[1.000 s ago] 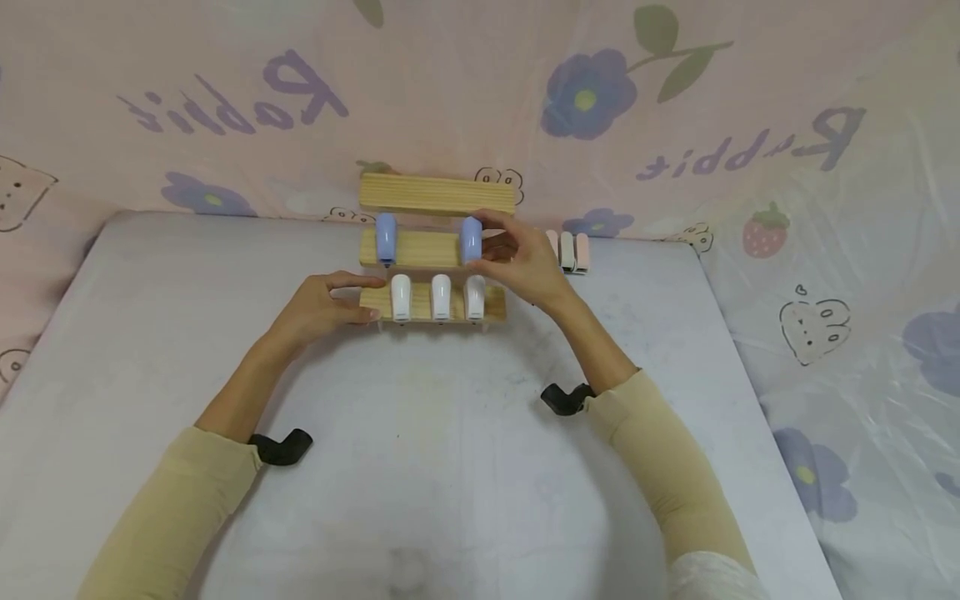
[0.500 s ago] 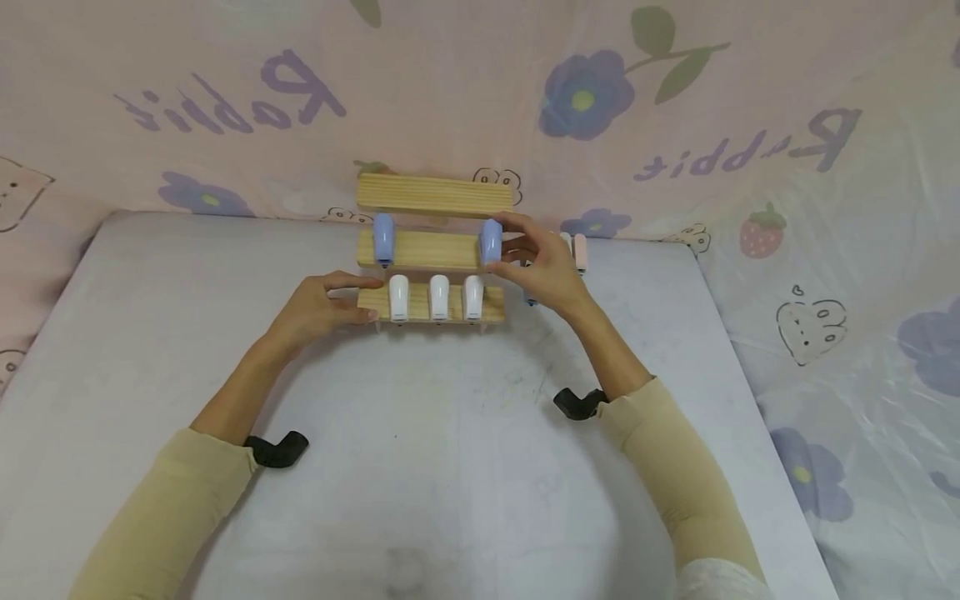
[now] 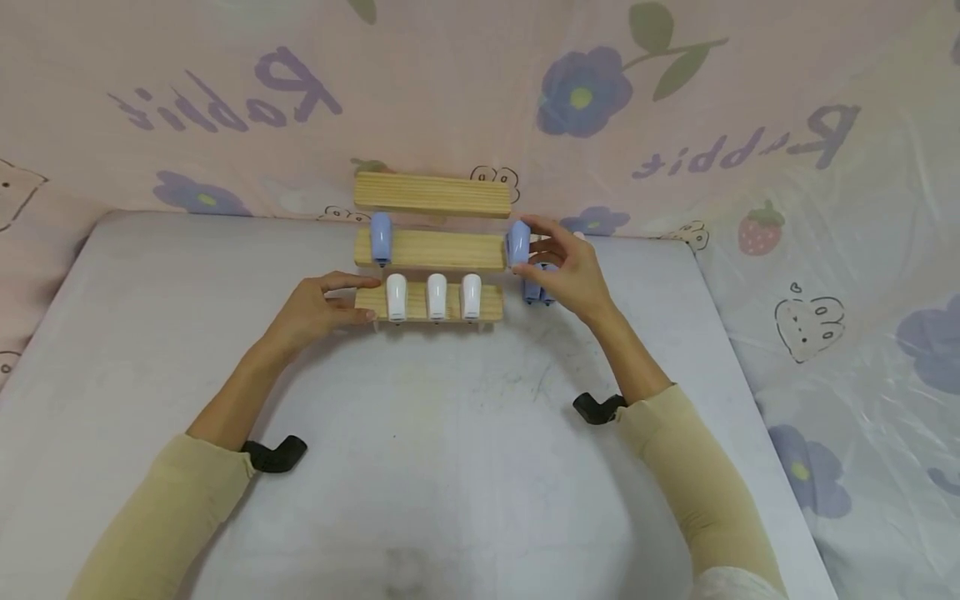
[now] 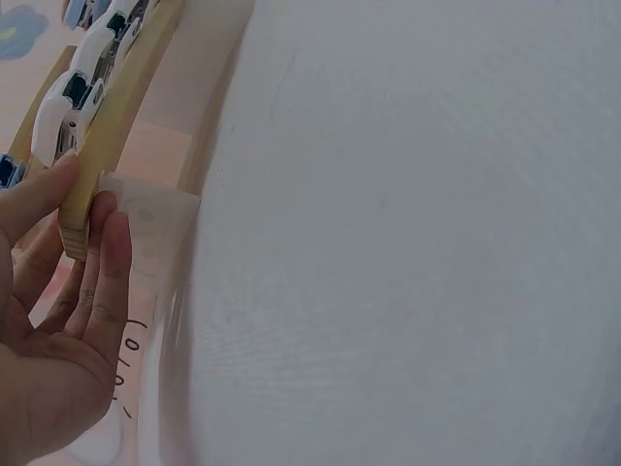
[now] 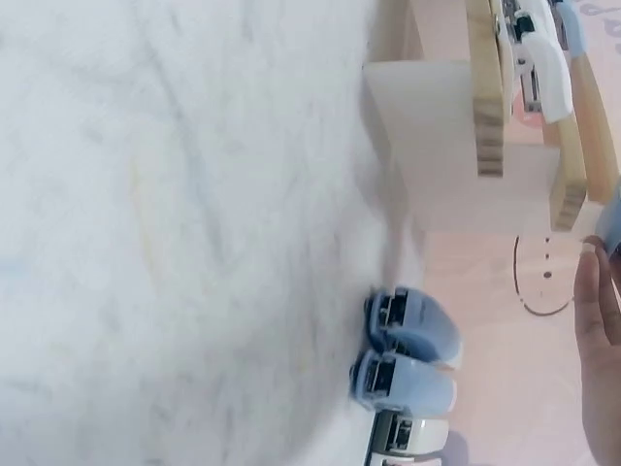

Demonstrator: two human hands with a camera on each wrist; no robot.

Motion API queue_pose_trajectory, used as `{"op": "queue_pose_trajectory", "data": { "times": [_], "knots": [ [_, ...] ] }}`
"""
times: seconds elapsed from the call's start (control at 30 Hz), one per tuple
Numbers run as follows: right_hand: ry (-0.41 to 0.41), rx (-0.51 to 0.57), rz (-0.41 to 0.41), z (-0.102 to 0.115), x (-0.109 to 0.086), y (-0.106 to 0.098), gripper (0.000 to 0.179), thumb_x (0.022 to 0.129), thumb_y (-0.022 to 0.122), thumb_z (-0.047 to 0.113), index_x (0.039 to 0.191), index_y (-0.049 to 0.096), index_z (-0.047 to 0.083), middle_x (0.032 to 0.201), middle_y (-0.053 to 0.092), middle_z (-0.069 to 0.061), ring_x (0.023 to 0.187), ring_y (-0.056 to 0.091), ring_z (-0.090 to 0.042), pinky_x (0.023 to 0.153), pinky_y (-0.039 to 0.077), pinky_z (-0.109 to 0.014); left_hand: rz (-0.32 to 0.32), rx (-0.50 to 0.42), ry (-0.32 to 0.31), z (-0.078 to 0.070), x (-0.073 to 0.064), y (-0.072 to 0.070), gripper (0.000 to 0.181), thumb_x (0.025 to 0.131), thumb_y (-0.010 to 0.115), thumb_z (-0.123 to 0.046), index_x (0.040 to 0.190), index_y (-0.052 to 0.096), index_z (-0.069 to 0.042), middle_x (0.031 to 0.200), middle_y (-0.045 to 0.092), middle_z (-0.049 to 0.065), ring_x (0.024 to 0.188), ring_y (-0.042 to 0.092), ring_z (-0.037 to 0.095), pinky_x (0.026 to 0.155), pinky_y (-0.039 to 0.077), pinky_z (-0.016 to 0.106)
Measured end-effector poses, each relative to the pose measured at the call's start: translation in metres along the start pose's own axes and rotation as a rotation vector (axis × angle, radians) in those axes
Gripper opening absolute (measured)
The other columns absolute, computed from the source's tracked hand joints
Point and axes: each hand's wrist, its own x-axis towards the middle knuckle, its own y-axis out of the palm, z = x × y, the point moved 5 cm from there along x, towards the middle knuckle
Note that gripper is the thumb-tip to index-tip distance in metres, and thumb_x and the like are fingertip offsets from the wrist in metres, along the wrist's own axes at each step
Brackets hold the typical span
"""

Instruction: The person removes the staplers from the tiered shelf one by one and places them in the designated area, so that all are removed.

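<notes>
A three-step wooden rack (image 3: 430,250) stands at the table's back. Three white staplers (image 3: 437,297) sit on its lowest board and one blue stapler (image 3: 381,238) at the left of the middle board. My left hand (image 3: 318,308) grips the left end of the lowest board, thumb and fingers on opposite faces in the left wrist view. My right hand (image 3: 566,271) pinches another blue stapler (image 3: 518,243) by the right end of the middle board. Only part of that stapler shows at the right wrist view's edge. Two blue staplers (image 5: 412,383) stand on the table below this hand.
Pale staplers (image 5: 417,434) stand beside the two blue ones, mostly hidden by my right hand in the head view. A patterned curtain (image 3: 450,100) hangs right behind the rack. The white table (image 3: 420,450) stretches out in front.
My right hand has moved rightward with the blue stapler, from over the middle board to its right end. The two blue staplers on the table have come into sight. My left hand stays put.
</notes>
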Motion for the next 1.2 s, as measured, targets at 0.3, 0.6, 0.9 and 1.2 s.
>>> {"op": "queue_pose_trajectory", "data": {
  "times": [0.3, 0.6, 0.9, 1.2],
  "knots": [
    [0.041, -0.039, -0.016, -0.013, -0.013, -0.012, 0.061, 0.081, 0.076, -0.009, 0.138, 0.053, -0.006, 0.129, 0.058, -0.022, 0.101, 0.062, -0.032, 0.09, 0.051, -0.05, 0.001, 0.004, 0.004, -0.002, -0.001, -0.001, 0.053, 0.082, 0.084, -0.027, 0.131, 0.066, -0.019, 0.146, 0.051, 0.001, 0.111, 0.063, 0.027, 0.084, 0.051, 0.033],
    [0.122, -0.044, -0.019, -0.028, -0.031, -0.027, 0.062, 0.083, 0.075, -0.008, 0.14, 0.051, -0.004, 0.133, 0.057, -0.022, 0.102, 0.062, -0.031, 0.091, 0.051, -0.045, 0.002, -0.006, -0.005, 0.001, -0.002, 0.0, 0.053, 0.081, 0.085, -0.026, 0.131, 0.067, -0.02, 0.145, 0.052, -0.001, 0.1, 0.067, 0.021, 0.078, 0.052, 0.029],
    [0.187, -0.102, -0.003, -0.036, -0.044, -0.036, 0.063, 0.084, 0.074, -0.007, 0.141, 0.049, -0.005, 0.136, 0.056, -0.022, 0.11, 0.06, -0.035, 0.094, 0.05, -0.047, 0.003, -0.041, -0.002, -0.002, 0.0, 0.0, 0.052, 0.08, 0.085, -0.019, 0.129, 0.068, -0.017, 0.141, 0.054, 0.001, 0.09, 0.07, 0.016, 0.075, 0.054, 0.031],
    [0.196, -0.182, -0.008, -0.042, -0.052, -0.047, 0.062, 0.083, 0.076, -0.005, 0.14, 0.052, -0.004, 0.129, 0.06, -0.024, 0.104, 0.061, -0.037, 0.09, 0.05, -0.051, -0.01, -0.028, -0.018, -0.003, 0.001, 0.0, 0.052, 0.078, 0.087, -0.023, 0.127, 0.069, -0.02, 0.14, 0.056, -0.002, 0.09, 0.068, 0.016, 0.076, 0.052, 0.033]
  ]
}}
